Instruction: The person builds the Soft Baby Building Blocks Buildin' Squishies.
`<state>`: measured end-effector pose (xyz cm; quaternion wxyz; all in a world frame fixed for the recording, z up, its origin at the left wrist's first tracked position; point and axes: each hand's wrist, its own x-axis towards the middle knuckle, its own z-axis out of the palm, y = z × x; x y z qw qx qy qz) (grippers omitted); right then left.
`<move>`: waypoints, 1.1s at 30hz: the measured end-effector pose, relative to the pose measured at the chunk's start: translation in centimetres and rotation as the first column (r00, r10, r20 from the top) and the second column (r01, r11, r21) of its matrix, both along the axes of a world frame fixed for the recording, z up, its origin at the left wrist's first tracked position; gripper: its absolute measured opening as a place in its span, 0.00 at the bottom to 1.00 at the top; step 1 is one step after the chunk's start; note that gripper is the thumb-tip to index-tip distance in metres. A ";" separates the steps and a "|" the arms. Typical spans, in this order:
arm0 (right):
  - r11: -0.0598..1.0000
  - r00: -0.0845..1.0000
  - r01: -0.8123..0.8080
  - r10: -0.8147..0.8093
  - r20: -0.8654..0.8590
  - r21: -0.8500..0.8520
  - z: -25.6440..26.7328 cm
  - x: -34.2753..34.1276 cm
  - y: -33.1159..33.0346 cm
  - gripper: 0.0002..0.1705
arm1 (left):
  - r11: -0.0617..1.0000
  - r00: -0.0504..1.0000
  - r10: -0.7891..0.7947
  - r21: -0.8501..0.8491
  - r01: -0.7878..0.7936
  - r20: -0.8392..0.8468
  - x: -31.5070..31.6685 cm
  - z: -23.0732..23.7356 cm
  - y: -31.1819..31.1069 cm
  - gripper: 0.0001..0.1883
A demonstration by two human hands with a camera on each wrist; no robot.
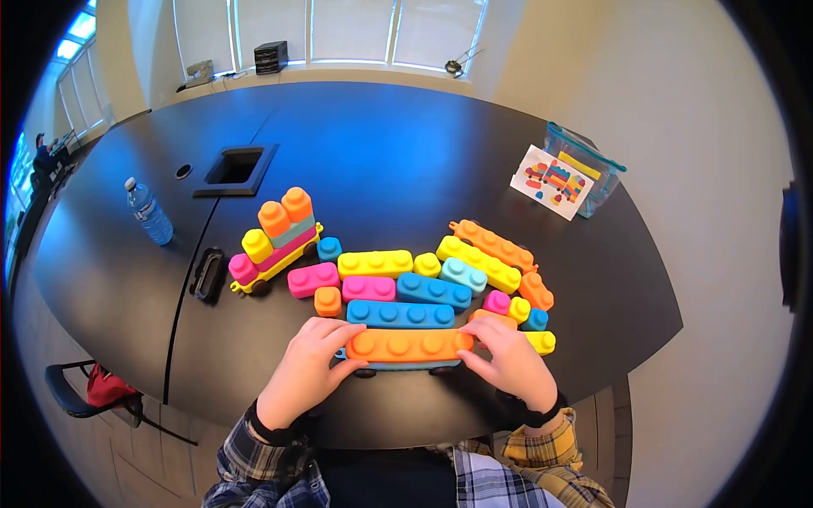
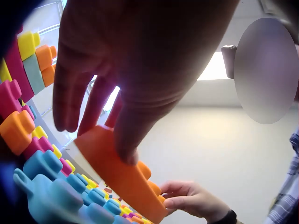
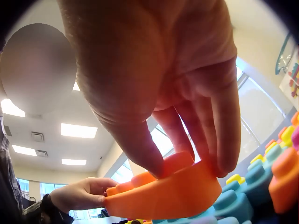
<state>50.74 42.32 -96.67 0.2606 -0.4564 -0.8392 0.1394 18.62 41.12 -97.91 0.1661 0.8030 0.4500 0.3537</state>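
While one wagon [image 1: 284, 252] looks built, your hands [image 1: 312, 364] [image 1: 512, 360] pinch an orange block [image 1: 415, 345] at the table's [image 1: 373, 135] near edge, loose blocks [image 1: 434, 292] remaining

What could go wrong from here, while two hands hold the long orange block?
The long orange block, held at its ends by the left hand and right hand, might sit crooked if one hand presses harder. The blue wagon under it has wheels, so it might roll. The right hand might also bump the yellow block close beside it.
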 end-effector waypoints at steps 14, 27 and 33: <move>0.994 0.999 -0.022 0.019 -0.029 -0.106 -2.3 -0.1 0.0 0.16 | 0.989 1.000 0.027 -0.142 -0.029 -0.011 0.1 -2.2 0.0 0.22; 0.984 0.999 0.014 -0.022 -0.048 -0.175 -2.9 -0.2 -0.3 0.18 | 0.975 0.999 0.043 -0.218 -0.042 0.000 0.1 -1.9 -0.1 0.23; 0.984 1.000 0.023 -0.020 0.015 -0.176 -2.5 -0.6 -0.5 0.18 | 0.979 0.997 0.066 -0.191 -0.072 -0.036 -0.1 -1.7 -0.5 0.22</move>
